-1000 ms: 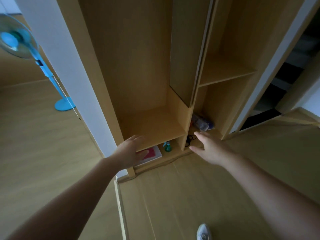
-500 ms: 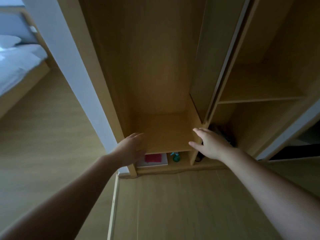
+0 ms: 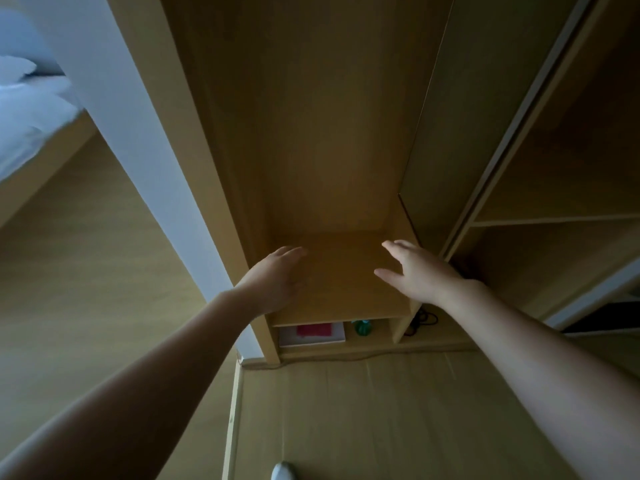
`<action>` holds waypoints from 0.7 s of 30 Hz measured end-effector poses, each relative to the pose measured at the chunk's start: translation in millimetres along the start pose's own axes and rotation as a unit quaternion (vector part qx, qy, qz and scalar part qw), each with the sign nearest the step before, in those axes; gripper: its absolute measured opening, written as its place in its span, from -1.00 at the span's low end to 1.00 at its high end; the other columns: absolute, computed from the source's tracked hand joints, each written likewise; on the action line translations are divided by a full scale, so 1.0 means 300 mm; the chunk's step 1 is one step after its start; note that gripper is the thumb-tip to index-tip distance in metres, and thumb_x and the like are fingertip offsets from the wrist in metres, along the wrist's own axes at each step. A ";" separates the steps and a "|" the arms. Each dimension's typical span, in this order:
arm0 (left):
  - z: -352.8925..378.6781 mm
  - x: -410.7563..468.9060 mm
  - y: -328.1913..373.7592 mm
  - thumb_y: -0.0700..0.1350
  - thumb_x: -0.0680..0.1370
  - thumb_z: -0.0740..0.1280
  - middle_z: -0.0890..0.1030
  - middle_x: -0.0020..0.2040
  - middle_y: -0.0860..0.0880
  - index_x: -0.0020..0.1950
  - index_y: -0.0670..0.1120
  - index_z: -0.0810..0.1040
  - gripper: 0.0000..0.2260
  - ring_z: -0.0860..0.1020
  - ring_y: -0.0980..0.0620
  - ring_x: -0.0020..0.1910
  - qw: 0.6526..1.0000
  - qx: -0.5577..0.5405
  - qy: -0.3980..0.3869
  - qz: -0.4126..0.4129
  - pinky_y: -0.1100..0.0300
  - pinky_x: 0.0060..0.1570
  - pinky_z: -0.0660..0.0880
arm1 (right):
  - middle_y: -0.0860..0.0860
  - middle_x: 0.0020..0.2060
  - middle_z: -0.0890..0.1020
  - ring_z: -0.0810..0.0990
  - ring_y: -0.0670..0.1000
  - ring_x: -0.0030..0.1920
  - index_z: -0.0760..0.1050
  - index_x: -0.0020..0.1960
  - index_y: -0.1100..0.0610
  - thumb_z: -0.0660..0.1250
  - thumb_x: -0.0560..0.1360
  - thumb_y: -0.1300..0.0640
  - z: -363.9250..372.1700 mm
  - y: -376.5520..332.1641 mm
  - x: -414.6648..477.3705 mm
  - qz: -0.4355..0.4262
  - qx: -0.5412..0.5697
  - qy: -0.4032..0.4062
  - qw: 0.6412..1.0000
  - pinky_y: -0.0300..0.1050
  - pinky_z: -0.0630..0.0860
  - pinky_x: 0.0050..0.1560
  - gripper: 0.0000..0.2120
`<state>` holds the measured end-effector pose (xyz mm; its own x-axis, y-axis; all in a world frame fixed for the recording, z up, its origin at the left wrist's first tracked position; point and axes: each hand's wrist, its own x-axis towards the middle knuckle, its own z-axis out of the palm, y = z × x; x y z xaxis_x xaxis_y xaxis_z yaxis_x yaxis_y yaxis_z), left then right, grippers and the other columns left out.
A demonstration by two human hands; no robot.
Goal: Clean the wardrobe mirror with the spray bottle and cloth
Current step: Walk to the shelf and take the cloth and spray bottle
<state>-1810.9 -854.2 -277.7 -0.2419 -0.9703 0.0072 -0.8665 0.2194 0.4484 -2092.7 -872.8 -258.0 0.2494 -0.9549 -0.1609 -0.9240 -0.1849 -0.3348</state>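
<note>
- Head camera view, looking down into an open wooden wardrobe in dim light.
- The left hand (image 3: pixel 273 282) and right hand (image 3: pixel 419 271) are held out side by side above a low shelf (image 3: pixel 346 292). Both have straight, loosely spread fingers and hold nothing. Whether they touch the shelf cannot be told.
- The spray bottle (image 3: pixel 362 327), small and teal, stands in the narrow gap under that shelf, towards its right end.
- Just left of it lies a flat white thing with a pink patch (image 3: pixel 313 333) (possibly the cloth, though this cannot be told).
- No mirror can be made out for certain.
- Likely risk: the shelf lies between the hands and the bottle, so a reach from this height would meet its front edge. The hands probably need to drop lower and come in from the front.
- The gap looks tight, so a hurried grab could tip the bottle or push it further back into the shadow.
- A black cable (image 3: pixel 424 320) lies coiled on the floor just right of the gap, where the right hand could snag it.
- Around: a pale upright panel (image 3: pixel 138 133) on the left with a bed (image 3: pixel 27 109) beyond it, a sliding door (image 3: pixel 450 133) and more shelves on the right, and a shoe tip (image 3: pixel 282 472) on the wooden floor (image 3: pixel 346 410).
</note>
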 end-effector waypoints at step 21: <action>0.276 0.328 -0.108 0.00 0.58 0.28 0.30 0.49 -0.08 0.52 0.03 0.23 -0.48 0.33 -0.11 0.43 0.997 0.002 -0.031 -0.074 0.05 0.32 0.34 | -0.01 0.53 0.21 0.30 0.06 0.46 0.14 0.54 0.01 0.19 0.58 -0.17 0.159 0.201 0.425 -0.091 0.007 -0.024 0.996 -0.03 0.40 0.33 -0.40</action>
<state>-1842.9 -948.4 -365.5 -0.1373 -0.9839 -0.1140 -0.8964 0.0745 0.4368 -2102.9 -994.7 -343.0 0.4261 -0.8936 -0.1414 -0.8585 -0.3501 -0.3747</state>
